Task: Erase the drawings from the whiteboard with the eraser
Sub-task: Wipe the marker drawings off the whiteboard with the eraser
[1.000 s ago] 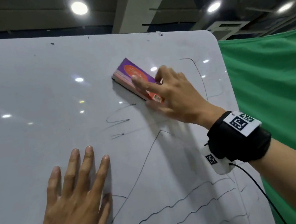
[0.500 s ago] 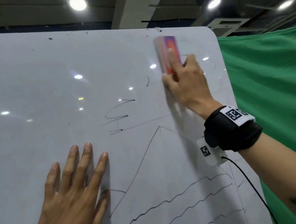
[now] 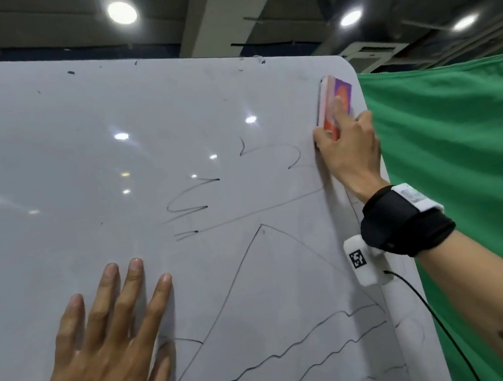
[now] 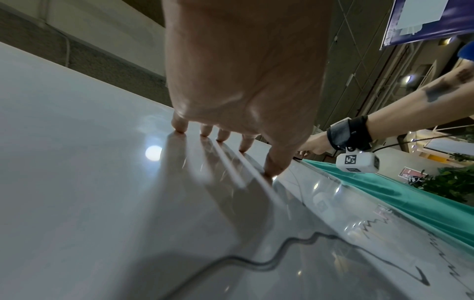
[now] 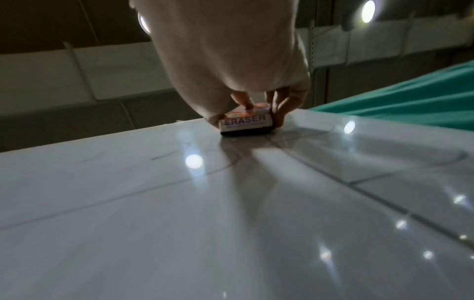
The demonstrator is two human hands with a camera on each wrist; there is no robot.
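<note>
- The large glossy white whiteboard [image 3: 45,175] is standing upright and filling most of the head view; a green fabric backdrop [image 3: 467,158] is hanging just beyond its right edge.
- The black marker drawings [image 3: 258,287] are remaining over the middle and lower right: a triangular peak, several wavy lines below it, and loose squiggles above it. The upper left area is showing only faint specks. Judged from this, the task is partly complete, with most of the lower drawing still to be wiped.
- The left hand [image 3: 105,359] is lying flat against the board at lower left, fingers straight and spread, holding nothing.
- The right hand [image 3: 348,149] is gripping the eraser by its sides, index finger laid along its back.
- The small rectangular purple-and-orange eraser [image 3: 335,102] is pressing its dark pad on the board near the upper right corner.
</note>
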